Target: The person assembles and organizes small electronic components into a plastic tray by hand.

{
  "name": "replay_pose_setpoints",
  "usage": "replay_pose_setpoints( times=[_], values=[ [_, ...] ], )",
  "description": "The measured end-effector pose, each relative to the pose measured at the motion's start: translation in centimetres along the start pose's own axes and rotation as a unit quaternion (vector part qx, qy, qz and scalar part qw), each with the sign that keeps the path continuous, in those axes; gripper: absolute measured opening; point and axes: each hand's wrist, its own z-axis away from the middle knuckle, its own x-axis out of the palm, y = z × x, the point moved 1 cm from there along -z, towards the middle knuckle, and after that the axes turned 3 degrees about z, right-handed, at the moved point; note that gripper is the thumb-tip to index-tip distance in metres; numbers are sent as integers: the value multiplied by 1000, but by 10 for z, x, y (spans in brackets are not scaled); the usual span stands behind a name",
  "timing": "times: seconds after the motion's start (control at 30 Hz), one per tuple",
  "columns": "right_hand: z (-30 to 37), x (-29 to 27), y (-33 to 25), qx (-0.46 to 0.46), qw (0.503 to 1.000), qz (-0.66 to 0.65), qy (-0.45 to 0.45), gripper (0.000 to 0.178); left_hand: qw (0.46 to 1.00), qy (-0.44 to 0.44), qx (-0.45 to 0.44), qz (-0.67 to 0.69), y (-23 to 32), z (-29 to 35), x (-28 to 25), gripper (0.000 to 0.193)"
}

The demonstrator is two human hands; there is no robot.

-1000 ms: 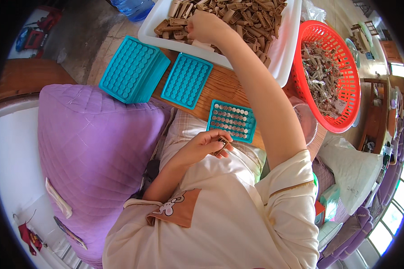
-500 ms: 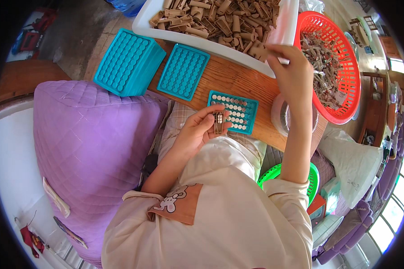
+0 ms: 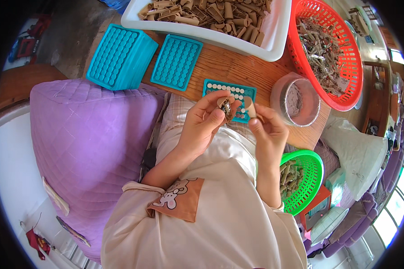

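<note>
Head view, only one: step in hand looks like bringing two small parts together, judging by how close they sit. Left hand (image 3: 204,123), centre of frame, fingers closed around a brown piece (image 3: 226,109) with something dark and shiny inside; inner detail too small to read. Right hand (image 3: 270,130), just right of centre, thumb and fingers pinching a tan curved shell (image 3: 250,107), tilted. Two parts apart, side by side, both in front of a small teal tray (image 3: 253,92) with pale discs (image 3: 224,88) in rows, partly hidden by the hands.

Next move, as a judgement: calls for lining up shell edge with brown piece, left hand steady, light pinch on the right so neither part slips.

Around: table (image 3: 215,62) at upper centre carries a flat teal tray (image 3: 176,62) and a clear round tub (image 3: 280,101), right of the hands. Teal stack (image 3: 141,62) upper left. White bin (image 3: 269,53) top centre, loose brown shells (image 3: 211,15) inside. Red basket (image 3: 352,67) upper right, jumbled brownish bits; green basket (image 3: 313,179) lower right, similar bits.
</note>
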Motion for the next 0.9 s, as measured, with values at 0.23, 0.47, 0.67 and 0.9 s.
replay_pose_setpoints(
  times=[0.23, 0.47, 0.67, 0.9],
  values=[
    [17, 19, 19, -16, 997, -68, 30, 25, 998, -22, 62, -13, -7, 4, 7, 36],
    [21, 29, 21, -79, 995, -42, 39, 22, 995, -26, 81, -49, -7, 4, 8, 36],
    [20, 34, 20, 8, 998, -45, 45, 23, 988, -29, 119, -91, -6, 7, 10, 36],
    [15, 36, 15, -84, 988, 126, -22, 18, 923, 29, 207, -325, -6, 12, 16, 26]
  ],
)
